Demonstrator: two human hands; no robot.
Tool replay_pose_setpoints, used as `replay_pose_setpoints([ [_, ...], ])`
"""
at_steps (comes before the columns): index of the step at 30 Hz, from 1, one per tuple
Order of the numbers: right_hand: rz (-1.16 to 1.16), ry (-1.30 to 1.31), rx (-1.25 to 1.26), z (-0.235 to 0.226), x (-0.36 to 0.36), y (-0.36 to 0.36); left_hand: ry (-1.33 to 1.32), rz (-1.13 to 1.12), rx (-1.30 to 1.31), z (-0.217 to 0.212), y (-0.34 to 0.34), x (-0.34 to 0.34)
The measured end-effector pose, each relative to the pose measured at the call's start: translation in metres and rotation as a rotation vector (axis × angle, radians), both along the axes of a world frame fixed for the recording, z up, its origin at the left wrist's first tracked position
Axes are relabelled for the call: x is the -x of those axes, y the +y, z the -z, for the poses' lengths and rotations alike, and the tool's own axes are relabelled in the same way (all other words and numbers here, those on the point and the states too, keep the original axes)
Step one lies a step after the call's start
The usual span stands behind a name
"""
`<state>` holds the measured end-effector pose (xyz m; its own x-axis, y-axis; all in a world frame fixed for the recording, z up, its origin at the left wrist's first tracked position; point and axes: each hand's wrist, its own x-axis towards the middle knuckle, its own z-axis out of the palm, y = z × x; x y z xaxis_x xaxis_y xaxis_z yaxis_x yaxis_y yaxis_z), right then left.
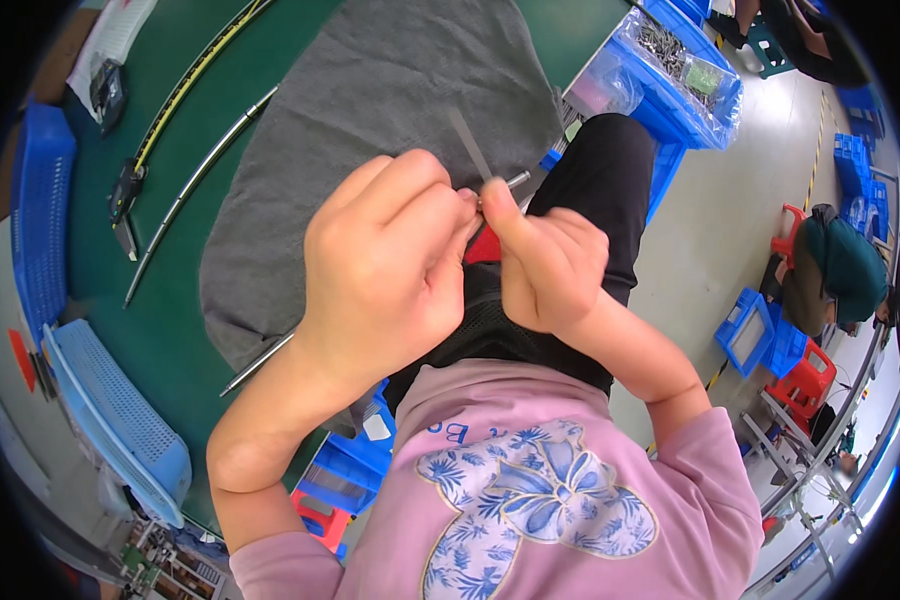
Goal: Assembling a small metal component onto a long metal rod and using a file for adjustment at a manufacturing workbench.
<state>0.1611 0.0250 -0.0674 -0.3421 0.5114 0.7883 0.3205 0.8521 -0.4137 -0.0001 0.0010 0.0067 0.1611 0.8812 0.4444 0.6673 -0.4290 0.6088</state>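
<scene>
Steel shows between the two hands: a thin flat strip [469,143] juts up from the pinch, and a short round rod tip [517,179] pokes out beside it. The left hand [385,265] is curled nearly closed, thumb and forefinger clamping the strip; the right hand [548,268] is fisted on the rod. Fitting looks mid-way, judging by the grip. Behind lies a grey cloth [370,110] on the green worktop [160,330], long rods [192,185] near its left edge.

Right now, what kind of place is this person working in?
Probably a factory or assembly workshop. Both hands work a thin metal strip over a green workbench; long metal rods lie there, and blue plastic crates hold bagged small metal parts.
</scene>
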Motion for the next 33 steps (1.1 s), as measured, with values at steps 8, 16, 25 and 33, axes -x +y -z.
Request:
replay_pose_setpoints([
  [8,0.033,-0.141,0.189,-0.02,-0.009,-0.009,0.003,-0.015,0.007,0.006,0.0,0.001],
  [16,0.047,-0.15,0.173,-0.018,-0.006,-0.009,0.008,-0.02,0.015,0.006,-0.005,-0.001],
  [25,0.052,-0.114,0.128,-0.012,-0.002,-0.004,-0.012,-0.009,0.026,0.01,-0.002,-0.001],
  [33,0.05,-0.126,0.129,-0.025,-0.001,0.004,0.042,0.005,0.012,-0.009,0.009,0.004],
])
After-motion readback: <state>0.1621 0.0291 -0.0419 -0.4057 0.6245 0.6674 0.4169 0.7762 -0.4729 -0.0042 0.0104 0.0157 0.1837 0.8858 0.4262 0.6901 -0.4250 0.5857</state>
